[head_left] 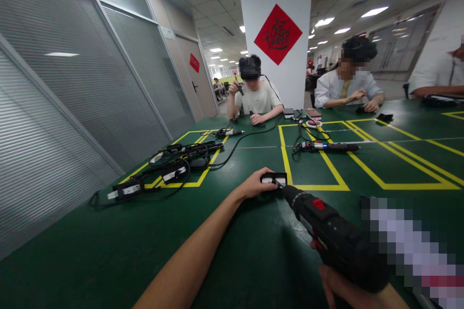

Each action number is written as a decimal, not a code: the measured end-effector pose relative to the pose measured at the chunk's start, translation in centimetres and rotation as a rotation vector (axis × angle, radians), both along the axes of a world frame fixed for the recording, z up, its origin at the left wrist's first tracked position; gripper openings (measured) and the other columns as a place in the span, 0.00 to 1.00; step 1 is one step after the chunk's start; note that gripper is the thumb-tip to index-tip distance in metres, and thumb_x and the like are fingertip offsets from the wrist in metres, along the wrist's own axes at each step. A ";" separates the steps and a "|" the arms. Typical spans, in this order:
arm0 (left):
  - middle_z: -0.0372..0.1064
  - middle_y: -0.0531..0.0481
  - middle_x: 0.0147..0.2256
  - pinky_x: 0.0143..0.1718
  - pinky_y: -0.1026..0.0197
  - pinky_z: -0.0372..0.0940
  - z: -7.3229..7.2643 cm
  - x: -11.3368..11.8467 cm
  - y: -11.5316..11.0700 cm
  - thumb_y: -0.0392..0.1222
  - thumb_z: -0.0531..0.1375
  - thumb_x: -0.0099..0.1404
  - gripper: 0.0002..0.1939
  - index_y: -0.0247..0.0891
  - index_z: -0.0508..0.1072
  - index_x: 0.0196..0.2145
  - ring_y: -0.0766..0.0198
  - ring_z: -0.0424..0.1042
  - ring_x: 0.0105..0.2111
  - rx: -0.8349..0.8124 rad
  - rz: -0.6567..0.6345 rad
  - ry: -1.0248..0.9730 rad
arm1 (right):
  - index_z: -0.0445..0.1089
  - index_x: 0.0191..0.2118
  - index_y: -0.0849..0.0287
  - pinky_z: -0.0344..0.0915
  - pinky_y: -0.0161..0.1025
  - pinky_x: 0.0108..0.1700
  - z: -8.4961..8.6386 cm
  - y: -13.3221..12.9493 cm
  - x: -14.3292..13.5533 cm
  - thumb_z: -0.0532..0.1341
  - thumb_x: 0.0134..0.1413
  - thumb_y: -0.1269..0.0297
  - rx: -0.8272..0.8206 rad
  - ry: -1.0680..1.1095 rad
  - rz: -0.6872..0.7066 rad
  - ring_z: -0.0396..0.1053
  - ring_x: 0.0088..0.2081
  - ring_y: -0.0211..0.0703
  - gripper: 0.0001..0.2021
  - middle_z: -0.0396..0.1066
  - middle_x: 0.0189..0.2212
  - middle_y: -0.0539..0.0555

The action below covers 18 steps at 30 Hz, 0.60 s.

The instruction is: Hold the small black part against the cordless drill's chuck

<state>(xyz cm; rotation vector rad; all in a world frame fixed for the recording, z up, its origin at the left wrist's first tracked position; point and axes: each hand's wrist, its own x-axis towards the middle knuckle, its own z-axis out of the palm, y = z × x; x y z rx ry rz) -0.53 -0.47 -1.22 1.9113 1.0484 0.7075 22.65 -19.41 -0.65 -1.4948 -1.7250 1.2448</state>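
My left hand (256,184) is closed on the left end of a small black open-topped case (274,175) with white parts inside, resting on the green table. In my right hand (331,282) is a black cordless drill (333,231) with a red switch on top, its grip partly hidden under its body. The drill points forward and left, and its bit reaches the right part of the case. Whether the tip touches a screw there is too small to tell.
Tangled black cables and adapters (188,157) lie at the left. A pen-shaped electric screwdriver (329,147) lies beyond the case, inside yellow tape markings (319,187). Several people sit across the table, one (259,94) holding a tool. A pixelated area covers the right front.
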 end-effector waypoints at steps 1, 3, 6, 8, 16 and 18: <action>0.66 0.49 0.37 0.37 0.63 0.60 0.0 0.0 0.0 0.48 0.62 0.50 0.26 0.36 0.64 0.46 0.63 0.65 0.36 0.002 0.002 0.006 | 0.66 0.10 0.55 0.64 0.38 0.19 -0.2 0.1 0.0 0.54 0.48 0.63 0.013 0.018 0.001 0.66 0.14 0.41 0.19 0.68 0.11 0.51; 0.66 0.50 0.37 0.37 0.63 0.60 0.1 0.0 0.0 0.48 0.62 0.50 0.26 0.36 0.64 0.46 0.63 0.65 0.36 0.010 0.000 0.011 | 0.65 0.10 0.55 0.63 0.36 0.17 -0.6 0.2 0.0 0.55 0.47 0.64 0.023 0.058 0.006 0.64 0.13 0.39 0.18 0.67 0.10 0.50; 0.66 0.49 0.38 0.37 0.63 0.60 0.1 0.1 0.0 0.48 0.62 0.50 0.26 0.36 0.64 0.45 0.63 0.65 0.36 0.025 0.002 0.011 | 0.64 0.09 0.55 0.62 0.34 0.17 -0.7 0.3 -0.1 0.56 0.46 0.64 0.029 0.062 0.016 0.63 0.12 0.37 0.18 0.65 0.08 0.48; 0.66 0.49 0.38 0.37 0.63 0.60 0.1 0.1 0.0 0.48 0.62 0.50 0.26 0.36 0.64 0.45 0.63 0.64 0.37 0.027 0.003 0.010 | 0.67 0.12 0.56 0.62 0.34 0.18 -0.4 0.3 -0.1 0.56 0.46 0.64 0.035 0.053 0.009 0.63 0.13 0.37 0.15 0.66 0.09 0.48; 0.65 0.49 0.38 0.37 0.63 0.60 0.1 0.1 0.0 0.48 0.62 0.50 0.26 0.36 0.64 0.46 0.63 0.64 0.36 0.032 -0.007 0.009 | 0.70 0.37 0.57 0.62 0.35 0.17 0.0 0.1 -0.2 0.58 0.45 0.61 -0.032 0.091 -0.042 0.67 0.13 0.42 0.12 0.67 0.09 0.47; 0.65 0.49 0.38 0.36 0.63 0.60 0.1 0.1 0.1 0.48 0.63 0.49 0.27 0.36 0.64 0.46 0.63 0.64 0.36 0.033 -0.016 0.010 | 0.71 0.29 0.56 0.61 0.34 0.17 -0.7 0.2 -0.3 0.56 0.48 0.61 -0.035 0.016 -0.033 0.66 0.13 0.40 0.08 0.66 0.08 0.47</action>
